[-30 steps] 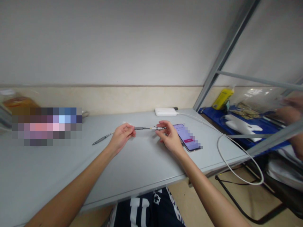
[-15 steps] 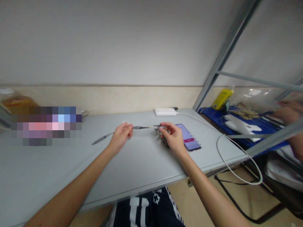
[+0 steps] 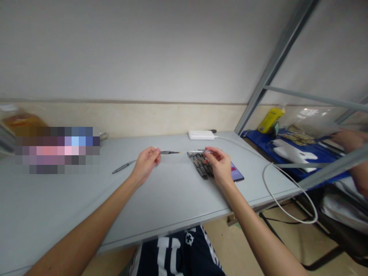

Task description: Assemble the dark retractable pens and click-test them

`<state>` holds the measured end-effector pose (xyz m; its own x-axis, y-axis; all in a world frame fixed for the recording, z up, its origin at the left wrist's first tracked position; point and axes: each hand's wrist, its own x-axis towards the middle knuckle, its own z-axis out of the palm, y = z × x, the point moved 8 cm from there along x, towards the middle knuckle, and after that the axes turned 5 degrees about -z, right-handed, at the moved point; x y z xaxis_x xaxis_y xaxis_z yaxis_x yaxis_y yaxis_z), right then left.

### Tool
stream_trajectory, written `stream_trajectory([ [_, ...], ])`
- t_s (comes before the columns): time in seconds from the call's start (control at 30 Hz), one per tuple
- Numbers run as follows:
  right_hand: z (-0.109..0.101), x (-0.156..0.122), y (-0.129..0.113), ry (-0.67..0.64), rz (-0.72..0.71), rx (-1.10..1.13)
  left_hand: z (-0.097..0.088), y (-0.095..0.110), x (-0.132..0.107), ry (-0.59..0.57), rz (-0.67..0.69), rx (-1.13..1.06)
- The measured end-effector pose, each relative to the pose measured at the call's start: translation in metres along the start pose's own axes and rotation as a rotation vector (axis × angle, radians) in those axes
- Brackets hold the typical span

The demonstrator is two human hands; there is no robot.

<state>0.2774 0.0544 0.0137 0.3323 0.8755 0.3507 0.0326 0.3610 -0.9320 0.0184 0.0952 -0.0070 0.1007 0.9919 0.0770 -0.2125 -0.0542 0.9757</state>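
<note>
My left hand [image 3: 146, 163] is closed in a pinch on a thin grey pen-like tool [image 3: 169, 152] whose tip points right over the grey table [image 3: 86, 207]. My right hand [image 3: 220, 165] is closed on a slim silvery piece [image 3: 198, 151] held just above a row of several dark pens or bits [image 3: 199, 165] lying on the table. The tool's tip and the silvery piece are apart, with a small gap between them. A phone [image 3: 237, 173] lies partly hidden behind my right hand.
A second grey pen [image 3: 122, 167] lies on the table left of my left hand. A white power bank [image 3: 201, 135] sits at the back with a white cable [image 3: 287, 199] looping off the right edge. Another person's arm [image 3: 355, 153] works at the blue table [image 3: 290, 153] to the right.
My right hand pulled the silvery piece off the tool's tip and moved right, uncovering the row of dark pens and covering most of the phone. My left hand stayed about in place.
</note>
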Motion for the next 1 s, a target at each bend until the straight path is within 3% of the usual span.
stream_trajectory([
  [1.0,0.0098,-0.0062,0.0055,-0.007,0.045,0.149,0.0012,-0.0021,-0.0005,-0.004,-0.016,-0.044],
])
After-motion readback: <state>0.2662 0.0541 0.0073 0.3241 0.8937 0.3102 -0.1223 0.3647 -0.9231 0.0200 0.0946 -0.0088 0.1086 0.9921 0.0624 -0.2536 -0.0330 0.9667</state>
